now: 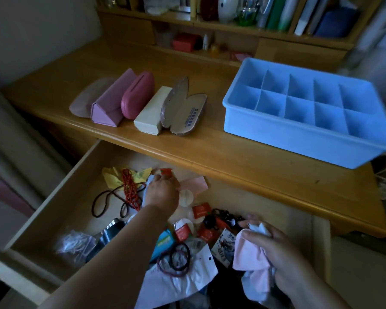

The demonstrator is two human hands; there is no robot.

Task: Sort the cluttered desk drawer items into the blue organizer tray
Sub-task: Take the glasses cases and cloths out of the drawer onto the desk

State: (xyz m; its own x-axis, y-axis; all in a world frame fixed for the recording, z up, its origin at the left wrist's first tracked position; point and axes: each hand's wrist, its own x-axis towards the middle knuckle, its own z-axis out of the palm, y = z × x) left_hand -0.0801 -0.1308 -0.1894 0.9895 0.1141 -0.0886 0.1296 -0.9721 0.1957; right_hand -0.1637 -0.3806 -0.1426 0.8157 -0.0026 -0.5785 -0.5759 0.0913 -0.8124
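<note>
Reaching left hand (pixel 163 190) into drawer (pixel 54 197) – grip unclear | right hand (pixel 274 248) clutching cloths (pixel 250 253)

Single head view, wide-angle, looking forward and steeply down from above open drawer (pixel 54 197). Drawer fills lower half of frame, close under camera; both forearms enter from bottom edge. Beyond drawer, desk top (pixel 210 150) crosses mid-frame, tray (pixel 299 139) on it toward right. Farther behind desk top, shelves (pixel 210 21) along top edge, blurred. Edges of frame bent by lens.
</note>
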